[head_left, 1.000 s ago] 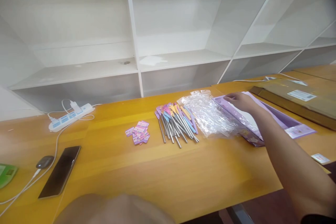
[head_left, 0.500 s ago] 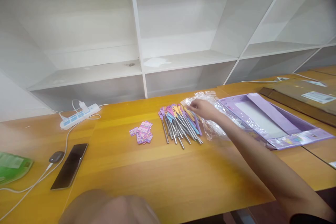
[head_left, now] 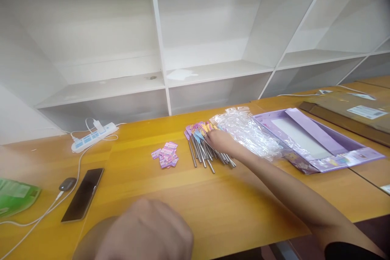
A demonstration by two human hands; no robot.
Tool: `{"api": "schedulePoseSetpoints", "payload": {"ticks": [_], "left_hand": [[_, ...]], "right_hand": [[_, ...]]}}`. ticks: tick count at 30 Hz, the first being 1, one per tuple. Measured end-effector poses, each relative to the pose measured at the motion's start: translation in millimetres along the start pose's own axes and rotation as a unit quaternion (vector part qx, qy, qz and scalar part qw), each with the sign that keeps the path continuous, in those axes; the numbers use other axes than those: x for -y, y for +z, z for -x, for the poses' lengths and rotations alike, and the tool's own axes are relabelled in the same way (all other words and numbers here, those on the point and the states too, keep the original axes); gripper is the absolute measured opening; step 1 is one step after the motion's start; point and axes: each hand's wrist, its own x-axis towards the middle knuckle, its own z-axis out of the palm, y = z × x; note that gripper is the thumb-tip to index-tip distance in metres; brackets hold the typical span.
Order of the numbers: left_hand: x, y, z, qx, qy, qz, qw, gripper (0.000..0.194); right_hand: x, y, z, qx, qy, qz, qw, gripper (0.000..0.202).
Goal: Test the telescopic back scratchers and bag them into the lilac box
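Observation:
A pile of back scratchers (head_left: 201, 150) with pink, purple, blue and orange claw heads and metal rods lies mid-table. My right hand (head_left: 221, 140) reaches over its right side, fingers curled down at a back scratcher among the heads; the fingertips are partly hidden. Close to the camera at the bottom is my left hand (head_left: 149, 231), blurred and curled like a fist; whatever it may hold is hidden. Small pink and purple cards (head_left: 167, 155) lie in a loose heap left of the pile. Clear plastic bags (head_left: 250, 132) are heaped just right of it.
A purple display box (head_left: 343, 142) stands open at right, with a cardboard box (head_left: 344, 107) behind it. At left lie a power strip (head_left: 94, 136), a phone (head_left: 83, 195), a dark charging case (head_left: 67, 184), cables and a green packet (head_left: 18, 197). White shelving (head_left: 213, 77) rises behind.
My right hand has moved left and down from the plastic bags' edge onto the pile. My left hand has come further up into view at the bottom.

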Motion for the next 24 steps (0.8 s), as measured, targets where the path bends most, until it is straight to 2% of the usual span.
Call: {"api": "schedulePoseSetpoints", "payload": {"ticks": [2, 3, 4, 5, 6, 7, 9, 11, 14, 17, 19, 20, 21, 22, 24], "left_hand": [[2, -5.9, -7, -0.079, -0.017, -0.1, 0.992, 0.039], [7, -13.1, -11, -0.087, -0.054, -0.165, 0.981, 0.029], [15, -22.6, -17, -0.105, -0.103, -0.23, 0.962, 0.02], [26, -33.6, -23, -0.153, -0.132, -0.279, 0.939, 0.015], [38, -44.9, -29, -0.188, -0.167, -0.306, 0.918, 0.023], [51, -55.8, -35, -0.199, -0.203, -0.312, 0.907, 0.035], [74, -73.2, -43, -0.191, -0.234, -0.286, 0.909, 0.047], [87, -82.7, -46, -0.174, -0.24, -0.247, 0.923, 0.04], [87, -84.4, -45, -0.162, -0.234, -0.229, 0.931, 0.036], [80, -80.5, -44, -0.153, -0.235, -0.258, 0.925, 0.036], [79, -79.2, -44, -0.146, -0.248, -0.264, 0.921, 0.037], [80, -79.3, -44, -0.148, -0.254, -0.257, 0.921, 0.038], [82, -79.8, -44, -0.155, -0.258, -0.246, 0.921, 0.038], [84, -80.6, -44, -0.167, -0.258, -0.236, 0.922, 0.038], [86, -82.6, -43, -0.194, -0.257, -0.224, 0.92, 0.039]], "right_hand": [[0, -25, 8, -0.012, -0.005, -0.024, 1.0, 0.041], [2, -40, 13, -0.024, -0.013, -0.043, 0.999, 0.044], [5, -55, 21, -0.039, -0.028, -0.074, 0.996, 0.046], [10, -70, 29, -0.056, -0.051, -0.118, 0.99, 0.048], [17, -84, 38, -0.075, -0.085, -0.187, 0.976, 0.048], [25, -96, 48, -0.088, -0.123, -0.261, 0.953, 0.049], [44, -111, 65, -0.101, -0.191, -0.371, 0.903, 0.047], [62, -115, 76, -0.108, -0.231, -0.41, 0.876, 0.042], [76, -109, 78, -0.1, -0.246, -0.43, 0.863, 0.037], [69, -105, 67, -0.031, -0.265, -0.467, 0.843, 0.037], [56, -106, 55, 0.012, -0.302, -0.467, 0.831, 0.036], [48, -107, 47, 0.017, -0.315, -0.453, 0.834, 0.038], [39, -108, 38, 0.008, -0.314, -0.426, 0.849, 0.042], [30, -107, 27, -0.009, -0.29, -0.378, 0.879, 0.046], [11, -100, 2, -0.045, -0.182, -0.242, 0.952, 0.049]]}}
